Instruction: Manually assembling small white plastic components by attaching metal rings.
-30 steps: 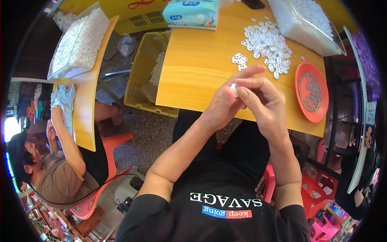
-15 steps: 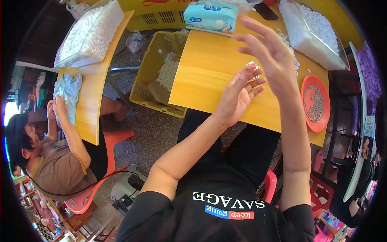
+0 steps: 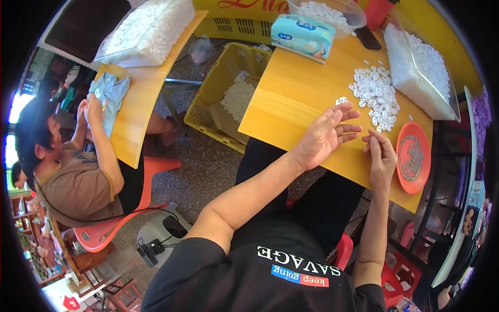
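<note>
My left hand (image 3: pixel 325 136) is held palm up over the near part of the wooden table (image 3: pixel 291 83), its fingers apart and loosely bent. Nothing shows clearly in it. Just past its fingertips, a few small white pieces (image 3: pixel 341 100) lie on the table. My right hand (image 3: pixel 382 156) is close by on the right, thumb and forefinger pinched together; what they hold, if anything, is too small to make out. Beside it stands an orange-red plate (image 3: pixel 402 182) with a heap of thin grey metal pieces (image 3: pixel 411 158). Beyond both hands is a loose pile of white oval pieces (image 3: pixel 374 93).
A clear bin (image 3: pixel 416 67) of white pieces stands back right, near a phone (image 3: pixel 367 38). A blue tissue pack (image 3: pixel 304 39) and clear bowl (image 3: pixel 353 18) are farther back. A yellow crate (image 3: pixel 208 104) sits left. Another person (image 3: pixel 78 182) works at the left table (image 3: pixel 130 119).
My right hand has come down from above the table to beside the plate, its raised fingers now pinched. My left hand stays palm up. The whole view has shifted, uncovering the white pile.
</note>
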Available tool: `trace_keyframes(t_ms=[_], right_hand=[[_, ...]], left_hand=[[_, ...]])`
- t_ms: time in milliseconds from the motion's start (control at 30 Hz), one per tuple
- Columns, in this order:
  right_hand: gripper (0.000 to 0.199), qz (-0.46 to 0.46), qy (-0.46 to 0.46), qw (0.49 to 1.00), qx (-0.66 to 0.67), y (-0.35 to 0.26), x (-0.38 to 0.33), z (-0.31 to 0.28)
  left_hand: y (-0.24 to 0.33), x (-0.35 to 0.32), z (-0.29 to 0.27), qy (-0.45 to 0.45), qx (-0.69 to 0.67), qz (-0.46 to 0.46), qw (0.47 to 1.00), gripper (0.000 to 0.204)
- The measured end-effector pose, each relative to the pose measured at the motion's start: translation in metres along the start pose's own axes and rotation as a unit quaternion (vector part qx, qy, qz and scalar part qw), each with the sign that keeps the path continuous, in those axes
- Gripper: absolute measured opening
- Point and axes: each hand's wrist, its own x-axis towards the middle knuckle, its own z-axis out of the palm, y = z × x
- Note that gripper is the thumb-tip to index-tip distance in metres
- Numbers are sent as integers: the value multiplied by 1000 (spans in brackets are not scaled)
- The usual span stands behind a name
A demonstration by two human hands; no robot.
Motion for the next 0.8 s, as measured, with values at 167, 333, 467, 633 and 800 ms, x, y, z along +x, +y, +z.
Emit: trace_keyframes(t_ms=[167,333,467,633,800], right_hand=[[22,7,5,999,38,1,5,0],[22,5,3,1000,21,4,5,1],[21,7,11,999,32,0,4,3],[20,17,18,999,30,1,-2,-2],[20,26,24,999,3,-3,3,3]], left_hand=[[3,0,2,-4,6,-7,1000,43],[3,1,2,-5,6,-11,1000,42],[3,-1,2,-5,8,-14,1000,41],[-1,-2,2,-11,-4,-27,1000,41],[-1,0,-2,-5,18,-24,1000,43]])
